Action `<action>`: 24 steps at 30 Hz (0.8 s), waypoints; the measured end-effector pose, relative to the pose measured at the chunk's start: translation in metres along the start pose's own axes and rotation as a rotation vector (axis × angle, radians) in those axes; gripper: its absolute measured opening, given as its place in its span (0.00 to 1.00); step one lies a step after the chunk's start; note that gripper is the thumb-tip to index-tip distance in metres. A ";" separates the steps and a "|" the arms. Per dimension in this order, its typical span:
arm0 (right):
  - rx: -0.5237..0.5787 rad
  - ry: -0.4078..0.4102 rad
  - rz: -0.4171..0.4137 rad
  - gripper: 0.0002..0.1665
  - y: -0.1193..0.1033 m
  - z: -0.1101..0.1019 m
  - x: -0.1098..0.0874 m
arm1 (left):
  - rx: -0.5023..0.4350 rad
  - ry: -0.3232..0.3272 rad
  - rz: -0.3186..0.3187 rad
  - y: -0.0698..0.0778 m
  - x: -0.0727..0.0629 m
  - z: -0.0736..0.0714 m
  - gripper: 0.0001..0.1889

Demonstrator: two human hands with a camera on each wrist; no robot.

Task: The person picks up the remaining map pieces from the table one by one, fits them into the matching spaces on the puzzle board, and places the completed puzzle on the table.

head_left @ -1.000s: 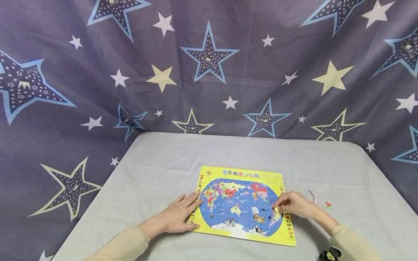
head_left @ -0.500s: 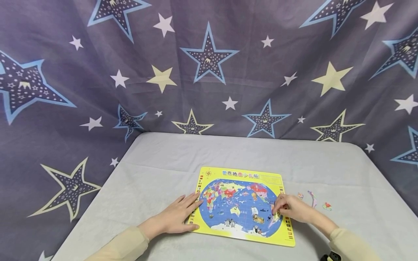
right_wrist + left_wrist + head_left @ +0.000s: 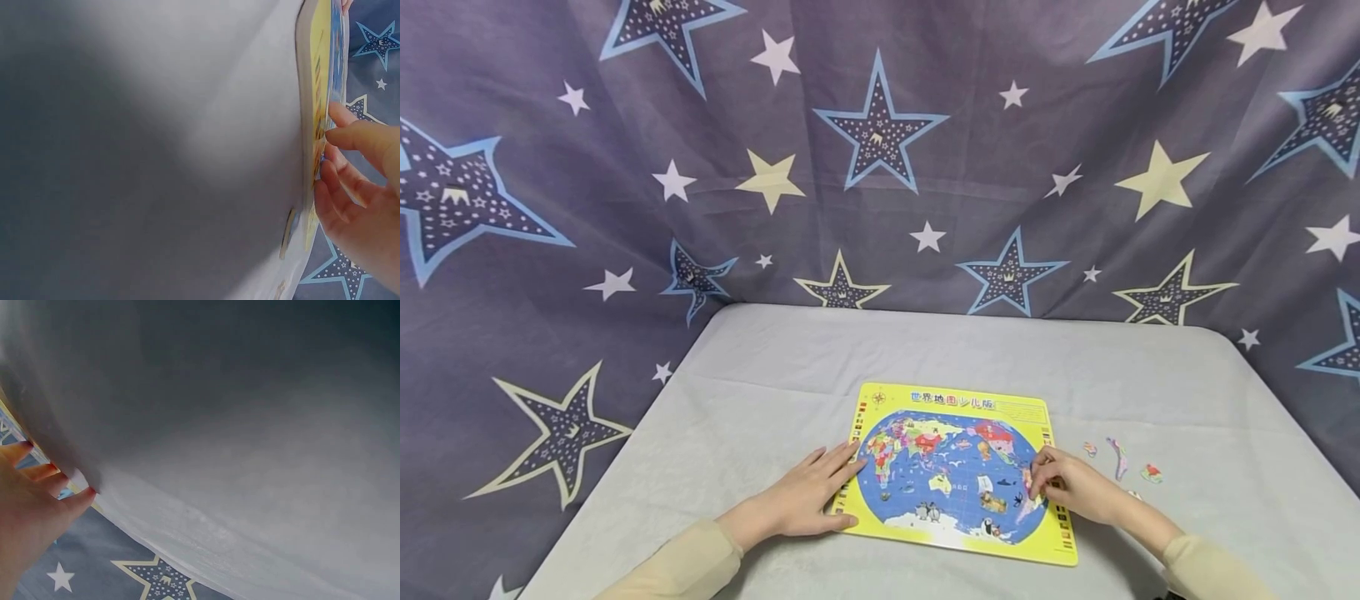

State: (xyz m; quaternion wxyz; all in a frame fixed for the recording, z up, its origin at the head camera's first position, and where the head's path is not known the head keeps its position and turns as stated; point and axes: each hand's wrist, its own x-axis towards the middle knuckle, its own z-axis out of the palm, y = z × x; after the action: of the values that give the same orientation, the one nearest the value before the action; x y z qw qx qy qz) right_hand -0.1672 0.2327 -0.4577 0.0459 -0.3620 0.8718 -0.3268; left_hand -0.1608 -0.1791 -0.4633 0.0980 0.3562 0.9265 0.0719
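A yellow-bordered world map puzzle board lies flat before me, its blue oval filled with coloured land and animal pictures. My left hand rests spread on the board's left edge, fingertips on the border; in the left wrist view those fingers are extended. Over the map's right side, my right hand has its thumb and fingers bent together on a small yellow puzzle piece at South America, mostly hidden beneath them. The right wrist view shows thumb and fingertips right at the board's surface.
Several loose puzzle pieces lie right of the board: a small one, a long purple curved one and a red-green one. Another sits partly behind the right wrist. A star-patterned curtain hangs behind the grey-covered table.
The yellow piece, tilted up in my right fingers a second ago, now lies lower against the map. My right hand has shifted slightly, uncovering loose pieces beside it. My left hand stays put.
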 end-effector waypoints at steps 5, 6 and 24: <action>0.008 0.009 0.017 0.15 -0.001 -0.001 0.000 | 0.002 -0.005 -0.004 0.000 0.000 0.000 0.42; 0.008 0.008 0.025 0.15 -0.001 -0.001 -0.001 | 0.000 -0.004 -0.005 0.000 0.000 0.000 0.42; -0.025 -0.011 0.153 0.14 -0.006 -0.001 -0.004 | -0.001 0.003 0.001 -0.002 0.001 0.003 0.43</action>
State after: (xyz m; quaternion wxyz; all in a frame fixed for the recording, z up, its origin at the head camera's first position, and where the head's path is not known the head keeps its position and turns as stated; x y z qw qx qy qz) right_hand -0.1610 0.2331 -0.4535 0.0709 -0.2966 0.9006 -0.3096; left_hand -0.1620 -0.1792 -0.4664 0.0970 0.3567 0.9263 0.0728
